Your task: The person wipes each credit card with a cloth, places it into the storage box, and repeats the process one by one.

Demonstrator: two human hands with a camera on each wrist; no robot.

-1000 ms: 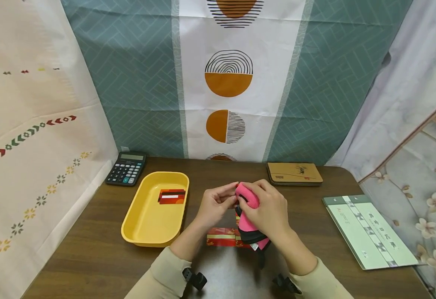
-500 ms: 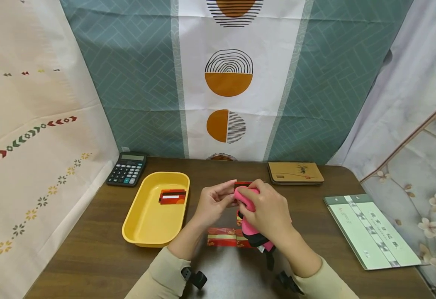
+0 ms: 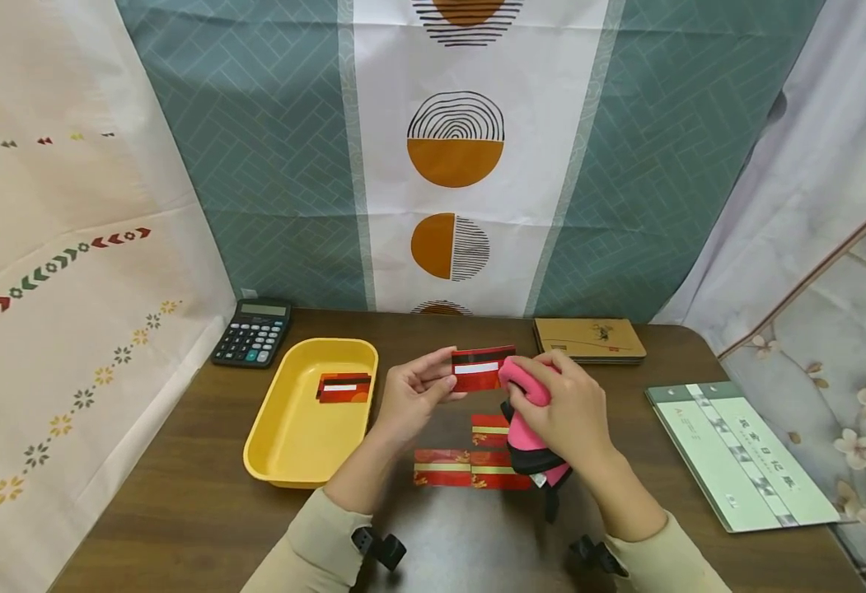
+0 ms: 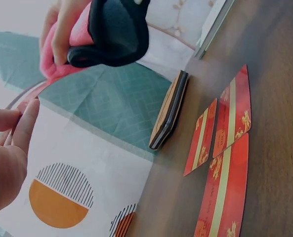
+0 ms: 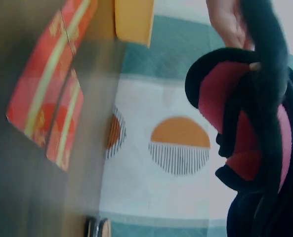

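My left hand (image 3: 412,401) pinches the left edge of a red bank card (image 3: 475,380), its black stripe and white panel facing me. A folded pink cloth with black edging (image 3: 526,435) is gripped in my right hand (image 3: 569,412), its top fold against the card's right end. In the left wrist view the cloth (image 4: 117,37) shows a dark side, and the card is seen nearly edge-on. Below the hands, three more red cards with a pale gold band (image 3: 442,468) lie close together on the table, one behind the other two.
A yellow tray (image 3: 295,449) stands to the left, with a striped card (image 3: 344,388) in it. Behind it is a calculator (image 3: 251,333). Brown notebooks (image 3: 590,339) lie at the back right, a pale green account book (image 3: 740,453) at the right.
My right hand has drawn the pink cloth rightward along the card, uncovering its stripe and white panel. The left hand stays nearly in place, holding the card.
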